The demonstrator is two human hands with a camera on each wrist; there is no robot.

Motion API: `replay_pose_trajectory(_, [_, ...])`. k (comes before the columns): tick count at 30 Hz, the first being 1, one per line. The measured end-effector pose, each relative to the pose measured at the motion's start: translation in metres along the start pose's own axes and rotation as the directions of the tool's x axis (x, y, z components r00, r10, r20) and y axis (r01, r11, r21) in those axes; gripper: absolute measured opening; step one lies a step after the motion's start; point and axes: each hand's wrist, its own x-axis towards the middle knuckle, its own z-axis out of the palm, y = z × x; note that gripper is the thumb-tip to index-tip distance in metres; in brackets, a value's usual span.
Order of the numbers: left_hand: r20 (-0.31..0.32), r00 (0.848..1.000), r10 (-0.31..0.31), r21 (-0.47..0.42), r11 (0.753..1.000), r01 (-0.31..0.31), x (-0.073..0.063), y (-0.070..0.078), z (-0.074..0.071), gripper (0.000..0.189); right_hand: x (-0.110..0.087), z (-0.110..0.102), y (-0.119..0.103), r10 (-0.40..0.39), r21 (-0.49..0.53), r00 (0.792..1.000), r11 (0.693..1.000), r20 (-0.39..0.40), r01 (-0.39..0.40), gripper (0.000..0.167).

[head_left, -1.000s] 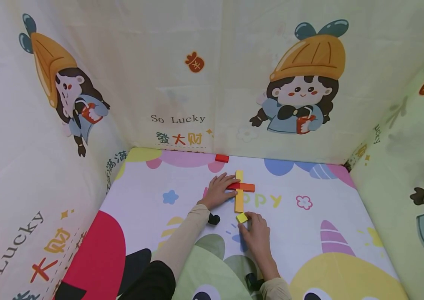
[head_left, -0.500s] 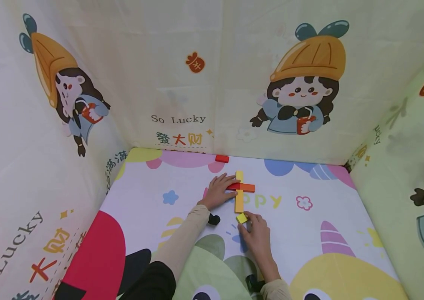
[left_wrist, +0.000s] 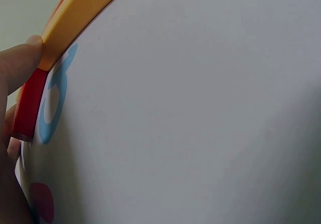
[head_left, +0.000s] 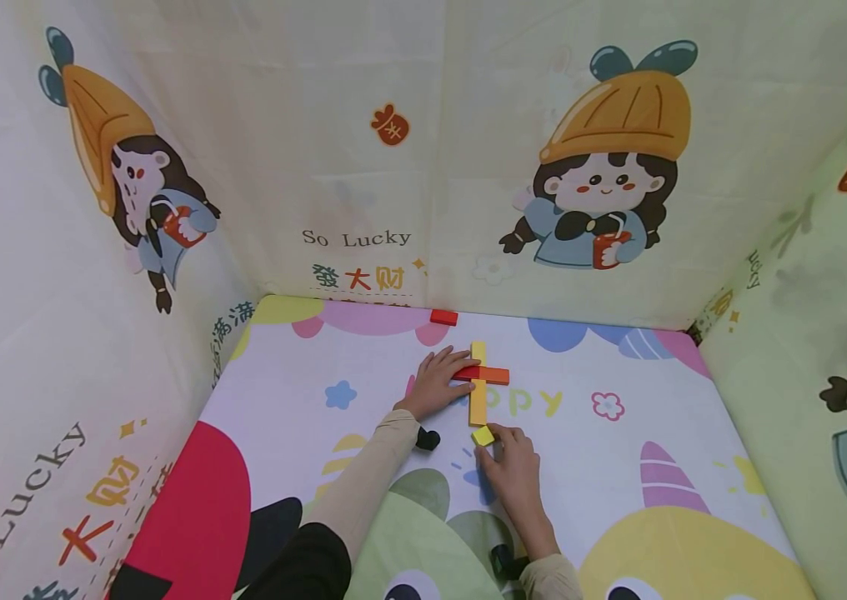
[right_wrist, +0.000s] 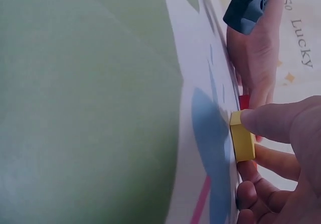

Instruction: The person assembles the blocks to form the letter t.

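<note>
In the head view, flat blocks lie in a cross on the patterned mat: a red block (head_left: 465, 373) at left, an orange block (head_left: 497, 376) at right, one yellow-orange block (head_left: 478, 350) at the far end and another yellow-orange block (head_left: 478, 405) at the near end. My left hand (head_left: 433, 387) rests at the cross's left side, thumb against the near yellow-orange block (left_wrist: 67, 28) and fingers beyond the red block (left_wrist: 30, 103). My right hand (head_left: 515, 468) pinches a small yellow block (right_wrist: 244, 136) between thumb and fingers, just below the cross's near end.
Another red block (head_left: 443, 317) lies at the mat's back edge, near the printed cloth wall (head_left: 468, 283). Cloth walls also rise at left and right. A dark device (head_left: 427, 438) sits at my left wrist, another dark device (head_left: 506, 565) at my right.
</note>
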Motion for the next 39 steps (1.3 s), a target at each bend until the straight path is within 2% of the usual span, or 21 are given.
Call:
replay_pose_trajectory(15, [-0.001, 1.000, -0.003, -0.003, 1.000, 0.003, 0.000, 0.000, 0.000, 0.056, 0.004, -0.001, -0.001, 0.031, 0.006, 0.999, 0.999, 0.030, -0.031, 0.047])
replay_pose_trajectory(20, [0.001, 1.000, -0.006, -0.011, 1.000, 0.006, 0.001, -0.001, 0.001, 0.055, 0.004, -0.003, -0.001, 0.020, 0.003, 0.999, 1.000, 0.030, -0.020, 0.046])
replay_pose_trajectory(26, [0.001, 1.000, -0.007, -0.004, 1.000, 0.007, 0.001, -0.001, 0.002, 0.056, 0.005, -0.005, 0.000, 0.040, 0.013, 0.997, 0.999, 0.071, -0.041, 0.048])
replay_pose_trajectory(35, [-0.001, 1.000, 0.005, -0.001, 1.000, -0.005, -0.002, 0.002, -0.002, 0.055, 0.009, -0.014, 0.005, -0.041, 0.030, 0.991, 0.999, 0.128, 0.037, 0.047])
replay_pose_trajectory(39, [0.000, 1.000, 0.004, -0.003, 1.000, -0.004, -0.002, 0.003, -0.003, 0.055, 0.012, -0.019, 0.006, -0.046, 0.063, 0.992, 0.997, 0.121, 0.038, 0.045])
